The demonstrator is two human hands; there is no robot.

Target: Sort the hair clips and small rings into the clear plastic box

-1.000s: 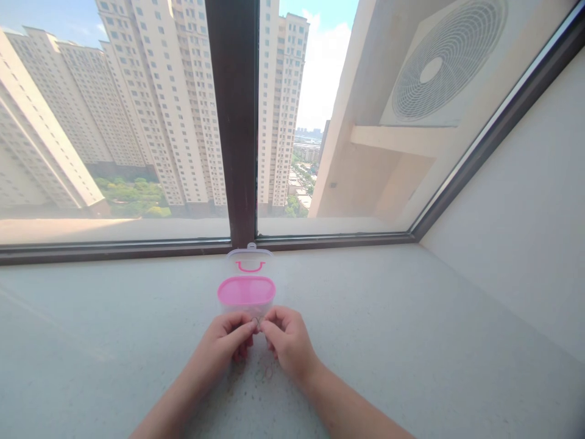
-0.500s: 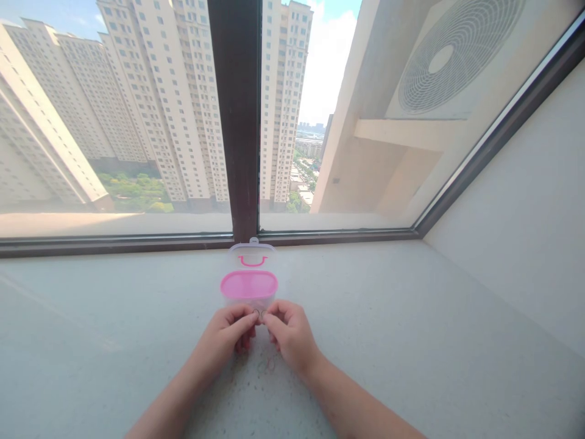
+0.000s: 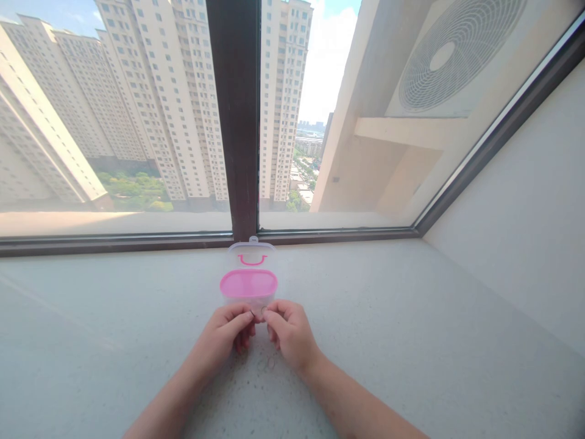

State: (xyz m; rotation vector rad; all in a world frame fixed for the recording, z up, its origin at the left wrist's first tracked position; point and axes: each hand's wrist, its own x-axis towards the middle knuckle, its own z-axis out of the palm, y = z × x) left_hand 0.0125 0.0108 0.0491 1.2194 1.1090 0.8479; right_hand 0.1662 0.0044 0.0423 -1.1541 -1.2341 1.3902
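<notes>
In front of the plastic box, my left hand (image 3: 231, 329) pinches a small thin dark ring (image 3: 252, 313) between thumb and forefinger. Close by on the right, my right hand (image 3: 289, 332) pinches another small thin ring (image 3: 263, 310) in the same way. A narrow gap parts the fingertips. Whether the rings are rubber bands or hair ties is too small to tell. The clear box with a pink rim (image 3: 249, 283) stands just beyond, its lid raised at the back with a pink handle (image 3: 253, 261). Faint loose rings (image 3: 266, 364) lie on the surface between my wrists.
The pale speckled sill (image 3: 114, 317) spreads to both sides of the box. Behind the box runs a dark window frame (image 3: 240, 122) with glass panes, and a white wall (image 3: 516, 231) bounds the right. Buildings and an air-conditioner unit (image 3: 448, 58) are outside.
My left fingertips have drawn slightly left, and the gap between the hands is a little wider. The ring in the left hand now looks narrower. The box stays put.
</notes>
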